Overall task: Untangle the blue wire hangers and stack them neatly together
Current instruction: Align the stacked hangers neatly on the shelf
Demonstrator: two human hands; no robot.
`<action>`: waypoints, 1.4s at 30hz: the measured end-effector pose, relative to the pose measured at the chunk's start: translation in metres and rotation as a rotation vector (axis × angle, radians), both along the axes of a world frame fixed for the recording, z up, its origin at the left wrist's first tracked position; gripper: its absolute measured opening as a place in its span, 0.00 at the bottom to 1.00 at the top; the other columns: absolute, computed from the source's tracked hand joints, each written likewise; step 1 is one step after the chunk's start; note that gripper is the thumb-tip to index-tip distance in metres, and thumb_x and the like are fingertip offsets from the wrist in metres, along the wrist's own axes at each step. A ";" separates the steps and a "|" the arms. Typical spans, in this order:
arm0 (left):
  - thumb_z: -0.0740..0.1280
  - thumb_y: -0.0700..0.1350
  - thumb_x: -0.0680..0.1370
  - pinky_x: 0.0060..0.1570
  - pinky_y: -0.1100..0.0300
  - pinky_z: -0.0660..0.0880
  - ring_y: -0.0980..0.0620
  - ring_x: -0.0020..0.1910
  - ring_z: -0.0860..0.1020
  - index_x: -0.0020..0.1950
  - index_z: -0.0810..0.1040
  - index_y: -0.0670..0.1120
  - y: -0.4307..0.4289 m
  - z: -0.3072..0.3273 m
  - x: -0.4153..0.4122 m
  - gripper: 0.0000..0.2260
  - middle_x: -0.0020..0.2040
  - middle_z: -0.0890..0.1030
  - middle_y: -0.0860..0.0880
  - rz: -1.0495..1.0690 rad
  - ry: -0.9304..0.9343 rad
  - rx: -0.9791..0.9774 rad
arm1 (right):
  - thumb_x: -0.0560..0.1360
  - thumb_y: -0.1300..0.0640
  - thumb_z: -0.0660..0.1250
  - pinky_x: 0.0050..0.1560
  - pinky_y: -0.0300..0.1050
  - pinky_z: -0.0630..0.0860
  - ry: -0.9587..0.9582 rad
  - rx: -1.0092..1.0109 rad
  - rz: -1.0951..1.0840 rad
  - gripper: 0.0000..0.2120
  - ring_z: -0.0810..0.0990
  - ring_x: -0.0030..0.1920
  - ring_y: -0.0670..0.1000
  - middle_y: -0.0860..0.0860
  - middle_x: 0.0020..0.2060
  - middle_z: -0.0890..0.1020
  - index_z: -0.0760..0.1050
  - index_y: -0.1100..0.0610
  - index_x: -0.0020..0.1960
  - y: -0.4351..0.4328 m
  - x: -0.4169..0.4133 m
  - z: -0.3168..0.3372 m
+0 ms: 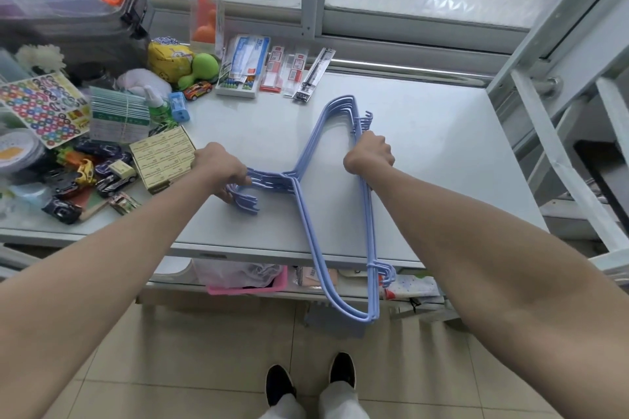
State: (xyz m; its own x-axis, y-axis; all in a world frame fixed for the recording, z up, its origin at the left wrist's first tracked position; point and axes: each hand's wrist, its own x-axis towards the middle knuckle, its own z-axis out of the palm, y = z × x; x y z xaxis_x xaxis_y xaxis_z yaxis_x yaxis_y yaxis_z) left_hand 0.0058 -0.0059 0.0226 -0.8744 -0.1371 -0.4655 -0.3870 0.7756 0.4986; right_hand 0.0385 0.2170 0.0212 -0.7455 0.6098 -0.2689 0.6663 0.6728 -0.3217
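Note:
A bundle of several blue wire hangers (308, 221) lies across the white table (425, 133), their frames lined up closely, one shoulder end reaching past the table's front edge over the floor. The hooks point left. My left hand (221, 168) is closed around the necks just above the hooks, which fan out under its fingers. My right hand (369, 153) grips the long bottom bars of the stack near the far end, fingers wrapped round them. The part of the bars under that hand is hidden.
Toy cars (112, 180), a yellow box (163, 158), a sticker sheet (42, 109), bottles and stationery packets (275, 70) crowd the table's left and back. A pink basket (248, 287) sits on a shelf below. A metal frame (558, 85) rises at right.

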 end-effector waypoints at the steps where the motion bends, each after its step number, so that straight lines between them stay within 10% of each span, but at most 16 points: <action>1: 0.79 0.35 0.67 0.42 0.49 0.82 0.40 0.32 0.84 0.46 0.76 0.33 0.000 -0.002 0.001 0.15 0.43 0.81 0.41 -0.005 -0.022 0.011 | 0.75 0.65 0.64 0.57 0.46 0.74 0.001 0.000 0.000 0.17 0.75 0.65 0.55 0.55 0.63 0.75 0.71 0.59 0.63 -0.001 0.000 -0.001; 13: 0.76 0.31 0.62 0.20 0.59 0.77 0.42 0.30 0.83 0.41 0.79 0.35 0.018 -0.011 -0.009 0.11 0.47 0.82 0.37 -0.016 0.012 -0.054 | 0.73 0.69 0.64 0.54 0.47 0.75 0.011 0.042 0.073 0.17 0.76 0.63 0.57 0.56 0.60 0.76 0.72 0.60 0.61 0.018 -0.003 -0.007; 17: 0.75 0.30 0.62 0.33 0.52 0.82 0.39 0.31 0.84 0.37 0.76 0.36 0.038 -0.013 -0.013 0.10 0.45 0.82 0.36 -0.021 0.034 -0.045 | 0.73 0.67 0.65 0.50 0.46 0.73 0.012 0.025 0.066 0.16 0.76 0.62 0.57 0.55 0.59 0.76 0.72 0.59 0.60 0.038 -0.002 -0.009; 33: 0.73 0.33 0.66 0.15 0.63 0.65 0.43 0.38 0.80 0.37 0.73 0.40 0.152 -0.021 -0.021 0.10 0.39 0.76 0.42 -0.088 0.100 -0.062 | 0.73 0.68 0.62 0.48 0.45 0.71 0.007 0.092 0.048 0.10 0.76 0.61 0.58 0.57 0.59 0.75 0.65 0.57 0.49 0.153 -0.001 -0.009; 42: 0.69 0.32 0.68 0.28 0.56 0.79 0.40 0.46 0.83 0.41 0.72 0.40 0.238 -0.021 -0.028 0.07 0.47 0.78 0.41 -0.141 0.164 0.012 | 0.74 0.67 0.64 0.57 0.48 0.74 0.023 0.159 -0.005 0.16 0.75 0.63 0.61 0.59 0.62 0.75 0.70 0.62 0.62 0.233 -0.003 -0.013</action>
State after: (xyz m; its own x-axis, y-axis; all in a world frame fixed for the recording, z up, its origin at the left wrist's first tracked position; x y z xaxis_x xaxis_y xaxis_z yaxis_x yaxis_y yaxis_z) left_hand -0.0222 0.2321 0.0016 -0.9486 -0.0033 -0.3163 -0.1880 0.8099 0.5556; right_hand 0.0351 0.4496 0.0078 -0.7475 0.6467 -0.1515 0.6631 0.7134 -0.2266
